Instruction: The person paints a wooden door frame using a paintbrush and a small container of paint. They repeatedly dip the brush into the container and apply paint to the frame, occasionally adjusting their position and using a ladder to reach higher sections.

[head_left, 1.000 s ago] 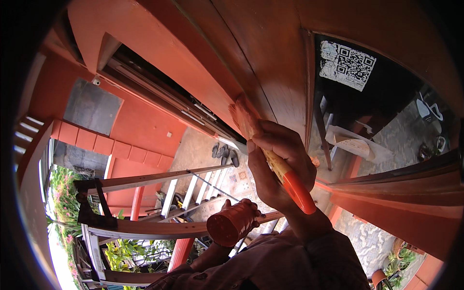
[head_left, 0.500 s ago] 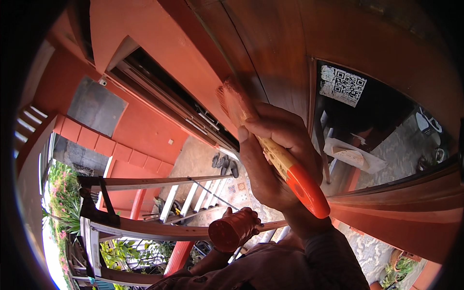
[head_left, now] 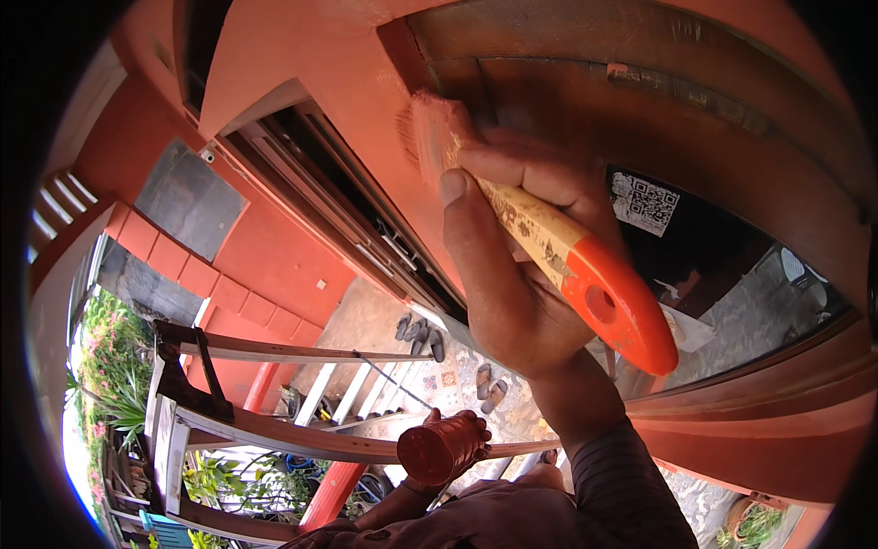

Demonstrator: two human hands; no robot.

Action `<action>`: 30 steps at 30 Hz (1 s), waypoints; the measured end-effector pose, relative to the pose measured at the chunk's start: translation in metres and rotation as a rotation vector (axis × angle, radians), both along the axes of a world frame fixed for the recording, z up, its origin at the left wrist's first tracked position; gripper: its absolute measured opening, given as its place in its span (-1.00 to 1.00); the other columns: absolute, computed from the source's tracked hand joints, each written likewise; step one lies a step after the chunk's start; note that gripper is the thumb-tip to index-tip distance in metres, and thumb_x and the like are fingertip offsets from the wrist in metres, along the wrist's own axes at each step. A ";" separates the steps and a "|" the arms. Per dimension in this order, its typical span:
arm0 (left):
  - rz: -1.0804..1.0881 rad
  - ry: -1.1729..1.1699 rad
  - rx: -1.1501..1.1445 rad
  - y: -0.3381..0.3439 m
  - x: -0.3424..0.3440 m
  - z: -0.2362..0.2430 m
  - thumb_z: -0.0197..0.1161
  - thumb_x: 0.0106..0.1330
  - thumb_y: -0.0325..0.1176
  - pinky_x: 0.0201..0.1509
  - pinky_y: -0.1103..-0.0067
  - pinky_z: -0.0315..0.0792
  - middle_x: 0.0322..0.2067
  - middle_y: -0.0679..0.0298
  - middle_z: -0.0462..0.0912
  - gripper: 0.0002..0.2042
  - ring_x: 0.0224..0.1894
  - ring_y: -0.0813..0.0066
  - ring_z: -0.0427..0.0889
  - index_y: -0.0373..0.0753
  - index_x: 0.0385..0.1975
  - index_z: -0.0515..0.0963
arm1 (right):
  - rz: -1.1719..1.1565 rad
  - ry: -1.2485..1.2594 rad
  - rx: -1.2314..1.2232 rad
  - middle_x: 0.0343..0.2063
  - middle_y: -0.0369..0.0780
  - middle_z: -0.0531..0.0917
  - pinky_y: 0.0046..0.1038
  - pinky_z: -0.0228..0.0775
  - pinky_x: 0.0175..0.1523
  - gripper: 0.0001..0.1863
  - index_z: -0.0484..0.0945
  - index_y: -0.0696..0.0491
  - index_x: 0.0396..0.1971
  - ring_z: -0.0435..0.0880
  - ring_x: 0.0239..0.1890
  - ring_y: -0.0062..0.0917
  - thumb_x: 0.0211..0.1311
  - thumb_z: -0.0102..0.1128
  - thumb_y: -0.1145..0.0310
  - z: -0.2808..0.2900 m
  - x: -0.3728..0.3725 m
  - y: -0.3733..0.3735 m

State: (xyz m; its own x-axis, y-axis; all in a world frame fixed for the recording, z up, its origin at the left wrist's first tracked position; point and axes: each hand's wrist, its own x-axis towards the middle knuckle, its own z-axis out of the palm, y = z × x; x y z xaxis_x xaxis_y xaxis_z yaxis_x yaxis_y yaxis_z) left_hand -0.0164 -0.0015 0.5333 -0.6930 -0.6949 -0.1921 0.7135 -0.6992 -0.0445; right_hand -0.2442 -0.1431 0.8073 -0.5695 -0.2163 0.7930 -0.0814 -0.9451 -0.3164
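Note:
My right hand [head_left: 530, 247] is closed round a paintbrush [head_left: 540, 233] with a worn yellow handle and a red-orange end with a hole. Its paint-covered bristles touch the salmon-coloured wall [head_left: 338, 73], close beside the brown wooden window frame [head_left: 567, 101]. Lower down, my left hand [head_left: 471, 435] grips a reddish cup-like container [head_left: 434, 453], smeared with paint; its contents do not show clearly. The container is near the rail of a ladder [head_left: 302, 441].
Beside the wall is a louvred opening [head_left: 357, 210]. Dark window glass [head_left: 704, 265] bears a black-and-white patterned sticker [head_left: 645, 203]. Far below, sandals [head_left: 421, 337] lie on the tiled floor [head_left: 457, 389]. Plants [head_left: 119, 366] grow at the left, and a potted plant [head_left: 757, 526] stands at lower right.
The brush in my right hand has moved up along the wall to the frame's corner. My view has shifted, showing more of the frame's top. My left hand still holds the container.

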 end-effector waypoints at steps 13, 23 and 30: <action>-0.016 0.062 -0.029 0.000 0.003 -0.005 0.13 0.57 0.22 0.35 0.05 0.54 0.19 -0.07 0.58 -0.35 0.28 -0.06 0.52 -0.34 0.23 0.52 | -0.042 0.149 -0.184 -0.02 -0.11 0.75 -0.60 0.60 0.03 -0.76 0.62 0.26 0.01 0.74 -0.10 -0.65 0.38 0.37 0.68 0.029 -0.013 -0.023; -0.018 0.023 -0.043 0.001 0.011 -0.004 0.11 0.58 0.22 0.41 0.01 0.51 0.22 -0.08 0.59 -0.33 0.32 -0.10 0.52 -0.34 0.28 0.51 | -0.112 0.080 -0.195 -0.03 0.02 0.77 -0.47 0.66 0.05 -0.74 0.72 0.16 -0.11 0.83 -0.05 -0.34 0.21 0.48 0.70 -0.016 -0.006 -0.017; -0.002 -0.014 -0.026 0.006 0.013 0.000 0.10 0.59 0.23 0.39 0.03 0.52 0.20 -0.06 0.60 -0.34 0.32 -0.08 0.53 -0.34 0.26 0.51 | -0.043 0.130 -0.212 0.10 0.13 0.70 -0.31 0.57 0.29 -0.72 0.54 0.18 0.02 0.74 0.14 -0.29 0.39 0.34 0.68 -0.036 -0.009 -0.018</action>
